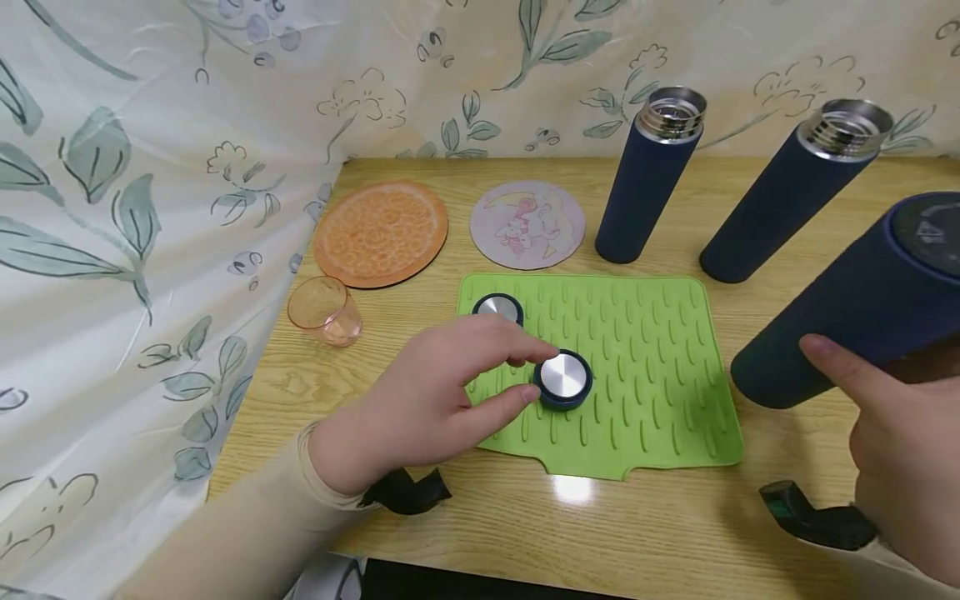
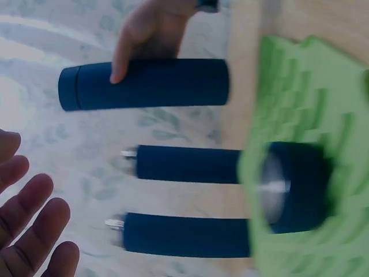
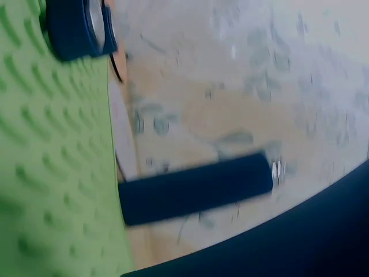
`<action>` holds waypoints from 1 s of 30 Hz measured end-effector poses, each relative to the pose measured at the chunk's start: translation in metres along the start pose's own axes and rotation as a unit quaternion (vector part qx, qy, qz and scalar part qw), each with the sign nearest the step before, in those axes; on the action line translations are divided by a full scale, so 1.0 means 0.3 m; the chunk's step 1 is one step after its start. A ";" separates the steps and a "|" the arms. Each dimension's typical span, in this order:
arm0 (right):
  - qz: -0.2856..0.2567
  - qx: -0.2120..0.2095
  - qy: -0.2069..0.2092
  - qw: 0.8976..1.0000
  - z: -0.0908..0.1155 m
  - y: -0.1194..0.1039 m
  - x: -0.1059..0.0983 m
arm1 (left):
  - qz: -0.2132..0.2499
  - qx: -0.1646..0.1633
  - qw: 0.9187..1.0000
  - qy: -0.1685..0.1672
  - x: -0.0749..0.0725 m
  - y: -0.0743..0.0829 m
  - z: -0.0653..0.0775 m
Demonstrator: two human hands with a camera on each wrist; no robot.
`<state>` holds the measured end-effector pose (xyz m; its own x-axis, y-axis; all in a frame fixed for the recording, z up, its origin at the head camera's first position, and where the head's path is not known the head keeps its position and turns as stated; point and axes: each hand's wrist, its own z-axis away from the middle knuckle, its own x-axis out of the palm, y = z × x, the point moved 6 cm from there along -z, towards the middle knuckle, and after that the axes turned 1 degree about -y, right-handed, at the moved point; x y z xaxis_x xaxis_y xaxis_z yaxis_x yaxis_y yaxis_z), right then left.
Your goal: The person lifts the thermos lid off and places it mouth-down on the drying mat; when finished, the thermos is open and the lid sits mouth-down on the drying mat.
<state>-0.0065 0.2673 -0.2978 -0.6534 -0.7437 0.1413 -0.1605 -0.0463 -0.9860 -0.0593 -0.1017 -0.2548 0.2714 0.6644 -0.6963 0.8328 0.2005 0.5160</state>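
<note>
My left hand reaches over a green ridged mat, index finger and thumb spread at either side of a dark blue lid with a silver top. In the left wrist view its fingers are loosely extended, apart from the lid. A second such lid lies behind, partly covered by the hand. My right hand grips a dark blue vacuum flask with its lid on, at the mat's right side; in the right wrist view this flask fills the lower corner.
Two lidless dark blue flasks stand upright behind the mat. A round orange mat, a pink printed coaster and an orange-tinted glass are at the left and back. Floral cloth hangs behind the wooden table.
</note>
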 end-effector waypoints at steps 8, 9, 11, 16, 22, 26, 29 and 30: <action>0.067 -0.175 -0.272 0.944 0.155 -0.082 0.180 | -0.011 0.081 0.996 0.044 -0.078 0.120 -0.087; 0.099 -0.186 -0.290 0.934 0.164 -0.066 0.181 | -0.013 0.090 0.995 0.039 -0.077 0.135 -0.097; 0.142 -0.216 -0.325 0.910 0.174 -0.022 0.173 | -0.018 0.102 0.994 0.021 -0.071 0.163 -0.116; 0.242 -0.258 -0.373 0.858 0.213 0.028 0.183 | -0.013 0.122 0.992 -0.041 -0.038 0.198 -0.140; 0.342 -0.294 -0.380 0.808 0.297 -0.049 0.266 | -0.013 0.128 0.988 -0.082 0.006 0.182 -0.119; 0.376 -0.292 -0.375 0.796 0.307 -0.052 0.283 | 0.015 0.101 0.991 -0.084 0.015 0.156 -0.111; 0.387 -0.290 -0.378 0.789 0.307 -0.046 0.287 | 0.034 0.068 0.993 -0.087 0.014 0.132 -0.106; 0.388 -0.289 -0.380 0.788 0.307 -0.044 0.288 | 0.040 0.057 0.994 -0.089 0.013 0.126 -0.106</action>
<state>0.0072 0.1422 -0.2806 -0.1237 -0.5936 -0.7952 -0.3857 0.7671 -0.5126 -0.0422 -0.0687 -0.2224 0.4116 0.5351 -0.7377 0.8517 0.0624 0.5204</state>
